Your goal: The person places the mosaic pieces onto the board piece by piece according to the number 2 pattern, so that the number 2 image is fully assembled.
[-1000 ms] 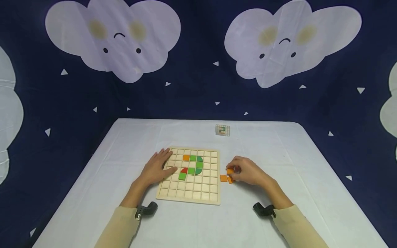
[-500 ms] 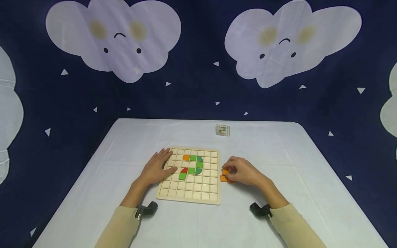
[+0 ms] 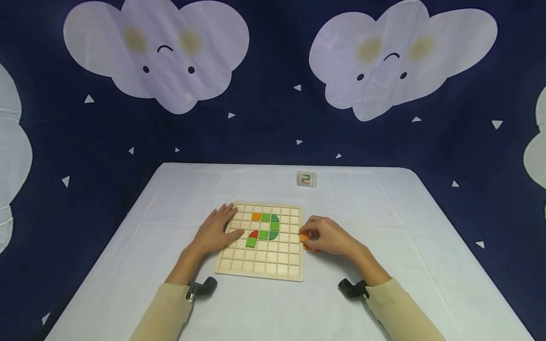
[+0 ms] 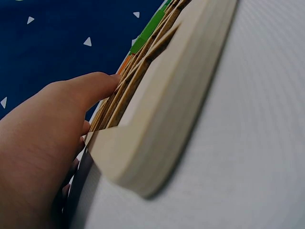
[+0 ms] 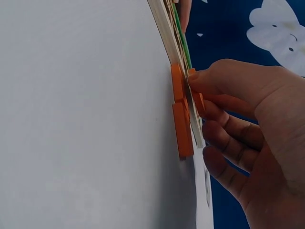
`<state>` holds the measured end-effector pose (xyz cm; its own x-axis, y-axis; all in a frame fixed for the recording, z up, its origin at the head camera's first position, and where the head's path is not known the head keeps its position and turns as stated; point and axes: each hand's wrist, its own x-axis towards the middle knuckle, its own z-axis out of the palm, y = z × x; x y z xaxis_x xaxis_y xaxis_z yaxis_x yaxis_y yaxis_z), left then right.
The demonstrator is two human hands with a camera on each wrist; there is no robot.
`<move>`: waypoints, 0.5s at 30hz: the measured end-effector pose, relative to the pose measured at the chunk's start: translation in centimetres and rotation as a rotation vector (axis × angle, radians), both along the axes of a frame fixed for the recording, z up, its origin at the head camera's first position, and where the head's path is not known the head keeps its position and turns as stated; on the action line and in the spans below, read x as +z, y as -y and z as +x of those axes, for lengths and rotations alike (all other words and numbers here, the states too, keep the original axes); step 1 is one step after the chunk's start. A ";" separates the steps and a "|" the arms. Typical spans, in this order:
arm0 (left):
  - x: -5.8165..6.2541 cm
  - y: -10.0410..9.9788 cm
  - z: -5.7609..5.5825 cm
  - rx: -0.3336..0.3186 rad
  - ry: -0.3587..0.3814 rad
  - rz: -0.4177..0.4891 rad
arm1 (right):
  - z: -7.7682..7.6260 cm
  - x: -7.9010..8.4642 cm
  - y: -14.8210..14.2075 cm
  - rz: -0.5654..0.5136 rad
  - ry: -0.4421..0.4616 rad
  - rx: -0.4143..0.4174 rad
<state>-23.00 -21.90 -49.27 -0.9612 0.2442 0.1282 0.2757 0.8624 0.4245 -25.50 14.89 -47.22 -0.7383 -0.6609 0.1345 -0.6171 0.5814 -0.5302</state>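
My right hand (image 3: pixel 327 234) pinches an orange square tile (image 5: pixel 198 101) between thumb and fingers, at the right edge of a wooden grid board (image 3: pixel 273 270). In the right wrist view, two more orange tiles (image 5: pixel 182 131) lie on the cloth by that edge, below the held one. My left hand (image 3: pixel 213 230) rests on the board's left side, fingers straight and spread, its thumb (image 4: pixel 97 86) over the grid. On the board sit an orange tile (image 3: pixel 256 216), several green tiles (image 3: pixel 275 227), a red quarter-round tile (image 3: pixel 254 234), and a green tile (image 3: pixel 251 242) below the red one.
A small gridded card (image 3: pixel 306 179) with a coloured figure stands toward the back of the white-covered table (image 3: pixel 192 180). Behind it hangs a dark blue cloth (image 3: pixel 273 132) printed with clouds. Each wrist carries a black camera mount (image 3: pixel 352 288).
My right hand has moved left with the held orange tile, from beside the loose tiles to the board's right edge. My left hand and the board have stayed put.
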 end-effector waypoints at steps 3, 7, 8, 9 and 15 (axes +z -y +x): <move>0.0 0.0 0.0 -0.001 0.001 -0.002 | 0.1 0.0 0.3 -0.016 0.018 0.016; 0.0 0.0 0.0 0.000 0.006 0.000 | 0.2 -0.1 0.8 -0.026 0.013 0.037; 0.0 0.0 0.0 -0.001 0.004 -0.001 | 0.2 -0.1 0.9 -0.024 0.007 0.040; 0.0 0.0 0.0 -0.002 0.005 0.000 | 0.2 -0.1 1.0 -0.022 0.000 0.044; 0.1 0.0 0.1 -0.002 0.001 0.004 | 0.3 -0.2 1.5 -0.025 -0.023 0.064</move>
<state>-22.88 -21.86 -49.13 -0.9608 0.2459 0.1284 0.2773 0.8602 0.4280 -25.23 13.36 -47.43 -0.6909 -0.7031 0.1683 -0.6650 0.5268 -0.5293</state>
